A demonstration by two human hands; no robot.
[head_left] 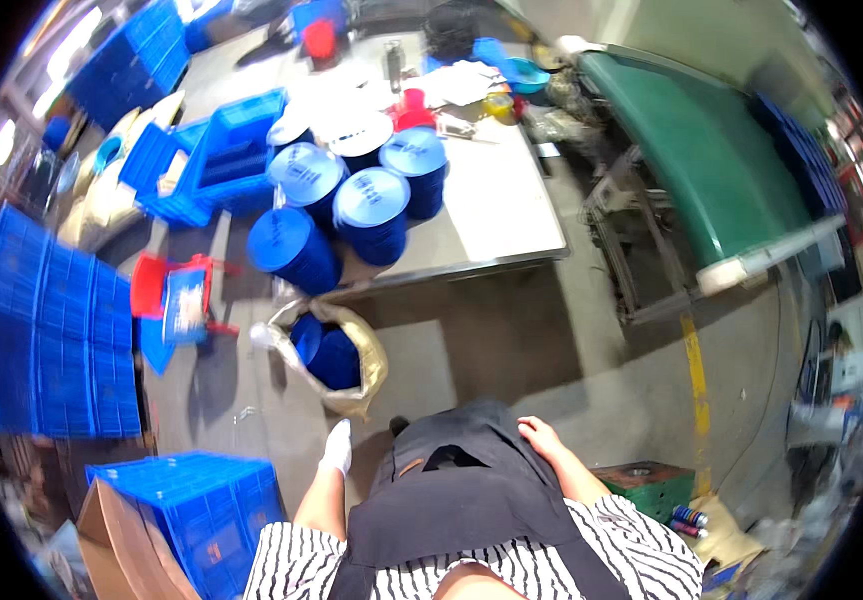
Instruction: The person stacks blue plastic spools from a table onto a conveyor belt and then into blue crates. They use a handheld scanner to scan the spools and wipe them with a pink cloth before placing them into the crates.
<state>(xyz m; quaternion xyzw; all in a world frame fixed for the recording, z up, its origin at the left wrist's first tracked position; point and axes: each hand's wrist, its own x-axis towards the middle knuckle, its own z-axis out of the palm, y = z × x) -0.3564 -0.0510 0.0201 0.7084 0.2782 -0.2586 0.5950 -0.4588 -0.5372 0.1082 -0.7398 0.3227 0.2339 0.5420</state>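
Observation:
My left hand, in a white glove, hangs at my left side with its fingers stretched down and nothing seen in it. Bare and loosely bent, my right hand is beside the dark apron, its fingers slightly apart and holding nothing visible. Nearest to my left hand stands an open sack on the floor, with blue round pieces inside. Beyond it, stacks of blue round discs stand at the corner of the white table; some are topped by pale, marked sheets.
Blue crates stand at the left, with another blue crate and a cardboard box near me. A red chair is left of the table. At the right are a green conveyor belt and a green crate.

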